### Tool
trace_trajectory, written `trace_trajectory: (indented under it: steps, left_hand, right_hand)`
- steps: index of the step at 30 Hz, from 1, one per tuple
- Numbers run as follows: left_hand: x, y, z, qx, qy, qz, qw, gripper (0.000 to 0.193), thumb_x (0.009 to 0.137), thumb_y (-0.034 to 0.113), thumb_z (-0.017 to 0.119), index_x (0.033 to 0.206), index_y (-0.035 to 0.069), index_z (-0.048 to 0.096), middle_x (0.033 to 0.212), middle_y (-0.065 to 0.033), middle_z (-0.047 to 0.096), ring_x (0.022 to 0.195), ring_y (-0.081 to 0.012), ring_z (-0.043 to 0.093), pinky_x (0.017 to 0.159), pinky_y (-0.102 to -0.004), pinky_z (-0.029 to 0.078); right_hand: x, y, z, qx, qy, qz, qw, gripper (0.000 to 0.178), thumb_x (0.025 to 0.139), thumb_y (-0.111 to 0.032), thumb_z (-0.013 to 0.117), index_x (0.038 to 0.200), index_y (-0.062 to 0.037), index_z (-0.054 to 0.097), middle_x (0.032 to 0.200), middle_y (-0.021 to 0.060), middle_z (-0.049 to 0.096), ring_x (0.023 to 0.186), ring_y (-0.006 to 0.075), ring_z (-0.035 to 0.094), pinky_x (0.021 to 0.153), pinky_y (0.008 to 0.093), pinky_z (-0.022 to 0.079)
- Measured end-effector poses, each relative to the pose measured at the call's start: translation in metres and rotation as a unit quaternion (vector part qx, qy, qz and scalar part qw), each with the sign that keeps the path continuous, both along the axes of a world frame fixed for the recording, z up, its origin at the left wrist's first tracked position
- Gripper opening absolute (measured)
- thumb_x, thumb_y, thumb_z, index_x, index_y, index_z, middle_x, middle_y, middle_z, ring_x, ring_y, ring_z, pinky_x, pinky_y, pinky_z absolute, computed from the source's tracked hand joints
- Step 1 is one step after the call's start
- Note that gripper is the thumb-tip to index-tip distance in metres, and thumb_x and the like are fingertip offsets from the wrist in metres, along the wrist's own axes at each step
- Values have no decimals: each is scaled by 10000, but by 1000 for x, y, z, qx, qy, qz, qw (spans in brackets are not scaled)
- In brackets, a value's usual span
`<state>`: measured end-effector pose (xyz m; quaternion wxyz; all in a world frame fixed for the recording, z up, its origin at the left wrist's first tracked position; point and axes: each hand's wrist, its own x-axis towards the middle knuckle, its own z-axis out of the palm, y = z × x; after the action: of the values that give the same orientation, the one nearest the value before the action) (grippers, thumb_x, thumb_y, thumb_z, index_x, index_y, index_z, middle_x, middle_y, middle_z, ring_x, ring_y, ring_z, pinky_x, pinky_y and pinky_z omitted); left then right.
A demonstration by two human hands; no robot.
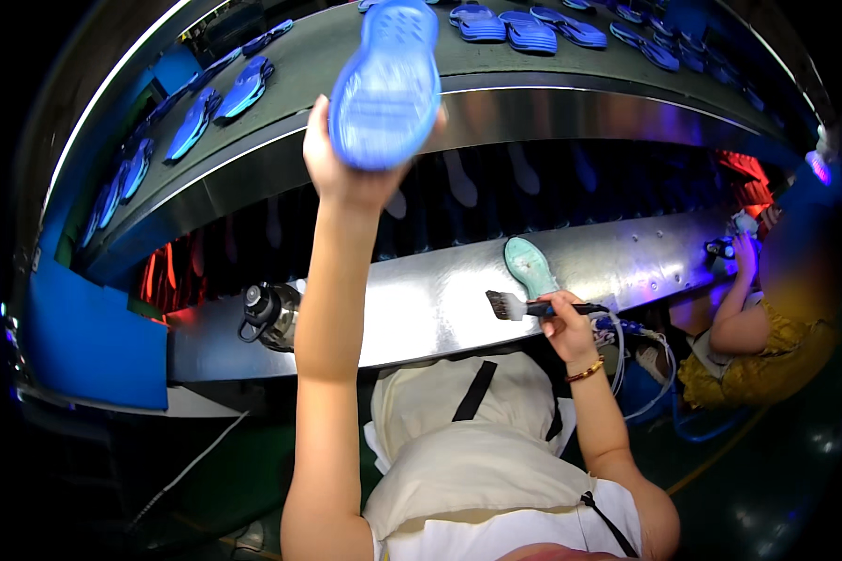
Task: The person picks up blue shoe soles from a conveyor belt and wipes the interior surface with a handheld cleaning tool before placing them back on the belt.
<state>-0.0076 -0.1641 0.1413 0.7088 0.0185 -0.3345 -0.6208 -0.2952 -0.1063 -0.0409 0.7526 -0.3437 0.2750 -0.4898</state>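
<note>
Now the left hand clasps a blue sole between curled fingers; right hand pinches a brush, green sole just beyond its fingertips.

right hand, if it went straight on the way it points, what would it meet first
Most likely the pale green sole on the metal shelf, just ahead of the right hand, though its height above the shelf is unclear.

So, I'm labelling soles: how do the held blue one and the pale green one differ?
The blue sole is gripped in the left hand; the green sole rests on the metal ledge. The blue sole is vivid, the green sole pale. Both are foot-shaped.
</note>
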Motion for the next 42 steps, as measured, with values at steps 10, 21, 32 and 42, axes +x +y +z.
trace_trajectory:
  steps: [10,21,32,42]
  left_hand:
    - [-4,38,-5,108,-109,138,978,202,892,200,441,927,21,527,790,-45,533,697,-118,502,639,-260,420]
    - [-50,191,56,-546,-174,526,628,197,814,140,488,1008,143,455,568,66,460,486,-38,407,453,-170,316]
    - [-52,188,62,-607,-171,565,532,184,752,87,531,606,140,433,575,103,437,483,6,414,455,-152,306]
    - [-59,188,64,-571,-178,582,550,179,731,121,566,592,140,456,558,114,439,459,6,410,455,-153,290]
  right_hand:
    - [-1,3,-16,84,28,-36,995,166,864,-150,501,859,-2,577,747,69,593,489,104,490,460,200,395]
    - [3,3,-22,116,-4,-49,992,143,863,-144,510,873,-21,582,709,25,561,506,90,497,451,191,393]
    - [-6,-1,-17,79,16,-40,996,181,870,-155,504,923,-1,584,689,17,549,513,85,487,484,194,393]
    - [-10,-1,-26,97,-5,-41,994,167,866,-150,511,912,-9,588,822,42,583,543,89,483,500,192,402]
